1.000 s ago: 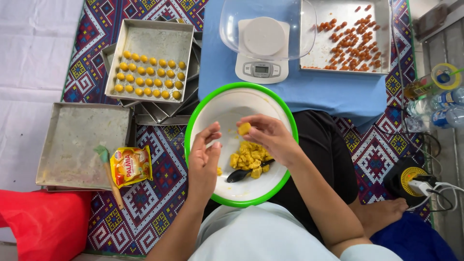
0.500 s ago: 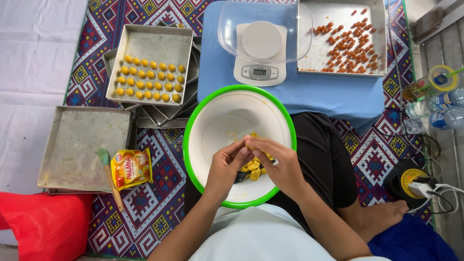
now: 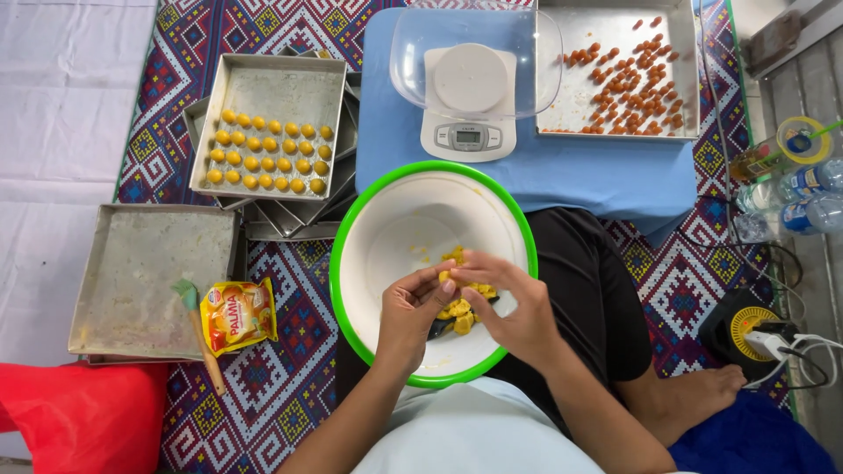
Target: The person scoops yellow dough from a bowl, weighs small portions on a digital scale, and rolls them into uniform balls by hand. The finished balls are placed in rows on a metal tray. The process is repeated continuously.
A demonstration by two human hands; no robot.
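A white bowl with a green rim (image 3: pixel 369 211) rests on my lap and holds a lump of yellow dough (image 3: pixel 464 314). Both hands are over its near side. My left hand (image 3: pixel 406 316) and my right hand (image 3: pixel 507 298) meet fingertip to fingertip, pinching a small piece of the yellow dough (image 3: pixel 444 277) between them, just above the lump. A dark spoon lies under the dough, mostly hidden by my hands.
A metal tray (image 3: pixel 272 88) with rows of yellow dough balls sits at the left, stacked on other trays. A bare tray (image 3: pixel 145 272), a brush (image 3: pixel 198 320) and a yellow packet (image 3: pixel 237 312) lie nearer. A kitchen scale (image 3: pixel 470 92) and a tray of brown pieces (image 3: pixel 628 70) sit on a blue table.
My hands came down from mid-bowl, where the right held a dough piece up, and closed together over the dough lump at the bowl's near side.
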